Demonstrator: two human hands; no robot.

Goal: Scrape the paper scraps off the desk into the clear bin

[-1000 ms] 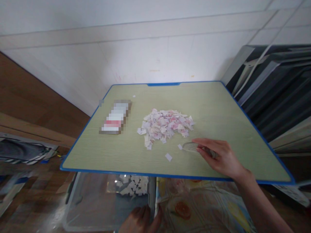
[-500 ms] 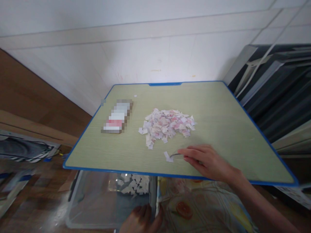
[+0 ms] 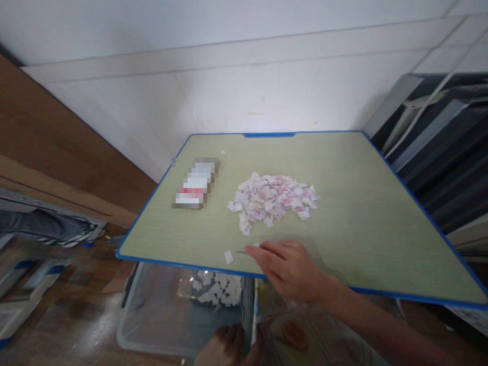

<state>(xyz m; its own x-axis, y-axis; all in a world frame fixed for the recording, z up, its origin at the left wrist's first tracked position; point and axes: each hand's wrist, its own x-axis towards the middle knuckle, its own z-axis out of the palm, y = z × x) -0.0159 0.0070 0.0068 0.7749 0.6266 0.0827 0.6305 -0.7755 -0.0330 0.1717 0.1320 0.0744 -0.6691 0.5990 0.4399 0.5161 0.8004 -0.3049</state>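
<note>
My right hand [image 3: 290, 267] is closed in a pinch near the front edge of the table, on slim metal tweezers [image 3: 241, 251]. One small white paper scrap [image 3: 228, 257] lies just left of the tweezer tip; another shows partly behind my fingers. Beyond the hand sits a loose pile of white and pinkish paper scraps [image 3: 272, 198]. Low in the view, my left hand [image 3: 224, 345] is curled at the rim of a clear plastic box [image 3: 124, 325], fingers on the inner side and thumb on the outer. Inside that box lie several white scraps [image 3: 221, 290].
The pale green tabletop [image 3: 366, 203] has a blue rim and backs onto a white wall. A blurred-out phone-like object [image 3: 196, 183] lies on its left part, with a single tiny scrap [image 3: 223, 152] behind it. Dark folded panels [image 3: 438, 132] lean at the right.
My right hand with the tweezers has moved left and toward the front edge. A paper scrap that was at the tip now lies apart from it. The camera view has shifted slightly left.
</note>
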